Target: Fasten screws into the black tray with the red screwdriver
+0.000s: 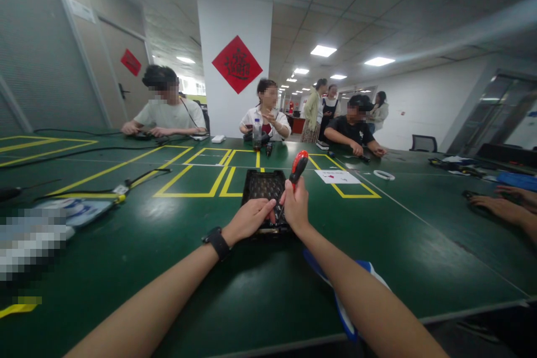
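Note:
A black flat device [264, 187] like a keyboard lies on the green table [168, 257] in front of me. My right hand [297, 207] is closed round a red-and-black screwdriver [298, 168], held upright with its tip down at the device's near edge. My left hand [248, 219], with a black watch on the wrist, rests on the device's near edge beside the screwdriver tip, fingers curled against it.
Yellow tape lines [188, 179] mark the table. A water bottle [257, 134], a white paper [337, 177] and a white ring [384, 175] lie farther off. Cables run at left. Several people sit across; another person's hands [503, 207] rest at right.

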Motion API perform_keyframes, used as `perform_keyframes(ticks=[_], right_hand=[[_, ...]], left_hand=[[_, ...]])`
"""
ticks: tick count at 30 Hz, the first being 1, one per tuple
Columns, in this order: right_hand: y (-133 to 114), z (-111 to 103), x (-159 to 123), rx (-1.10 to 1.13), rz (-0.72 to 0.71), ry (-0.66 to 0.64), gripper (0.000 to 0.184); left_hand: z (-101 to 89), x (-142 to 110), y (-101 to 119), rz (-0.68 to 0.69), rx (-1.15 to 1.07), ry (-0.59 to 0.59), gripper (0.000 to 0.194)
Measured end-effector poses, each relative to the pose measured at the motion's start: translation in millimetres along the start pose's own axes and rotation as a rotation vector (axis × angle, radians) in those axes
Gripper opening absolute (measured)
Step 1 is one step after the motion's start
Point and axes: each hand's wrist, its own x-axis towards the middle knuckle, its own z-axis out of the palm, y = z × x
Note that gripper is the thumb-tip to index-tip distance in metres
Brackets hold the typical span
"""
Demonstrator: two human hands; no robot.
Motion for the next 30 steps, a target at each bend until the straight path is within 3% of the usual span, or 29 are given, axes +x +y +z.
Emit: perform_keyframes(ticks=[18, 25, 30], right_hand=[[7.8, 3.1, -3.4, -0.022, -0.002, -0.077, 0.02], [8.1, 2.1, -1.7, -0.018, 0.017, -0.036, 0.019], [3.2, 1.8, -0.6, 0.005, 0.02, 0.02, 0.019]], left_hand=[[-0.5, -2.3, 7.1, 0.049, 0.182, -0.074, 0.057], [-1.7, -2.6, 6.4, 0.045, 0.177, -0.081, 0.057], [-1.0, 0.0, 4.1, 0.042, 0.177, -0.007, 0.039]])
